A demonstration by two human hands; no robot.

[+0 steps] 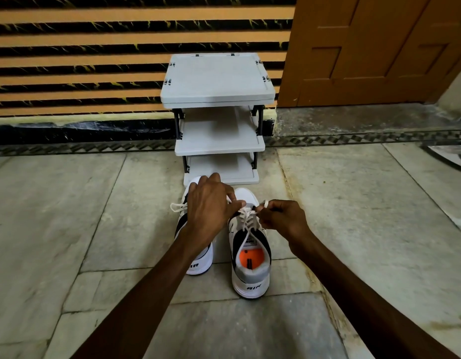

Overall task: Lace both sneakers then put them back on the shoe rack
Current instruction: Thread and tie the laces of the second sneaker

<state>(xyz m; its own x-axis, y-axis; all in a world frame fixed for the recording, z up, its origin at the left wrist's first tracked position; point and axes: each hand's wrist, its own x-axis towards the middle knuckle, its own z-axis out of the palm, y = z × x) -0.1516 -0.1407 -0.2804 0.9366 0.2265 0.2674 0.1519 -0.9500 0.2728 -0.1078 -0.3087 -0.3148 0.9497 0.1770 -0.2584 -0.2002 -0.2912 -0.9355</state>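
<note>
Two white and black sneakers stand side by side on the stone floor, toes toward the rack. The right sneaker (pixel 250 255) has an orange insole and a white lace (pixel 246 216) threaded up its front. My left hand (pixel 211 206) reaches across the left sneaker (pixel 198 263) and pinches one end of that lace. My right hand (pixel 281 216) pinches the other end, which loops up beside the toe. A loose lace end (pixel 178 206) from the left sneaker lies to its left. My left forearm hides most of the left sneaker.
A grey three-tier shoe rack (pixel 217 99) stands against the striped wall just beyond the shoes, its shelves bare. A brown wooden door (pixel 379 47) fills the upper right. A dark curved object (pixel 449 159) shows at the right edge.
</note>
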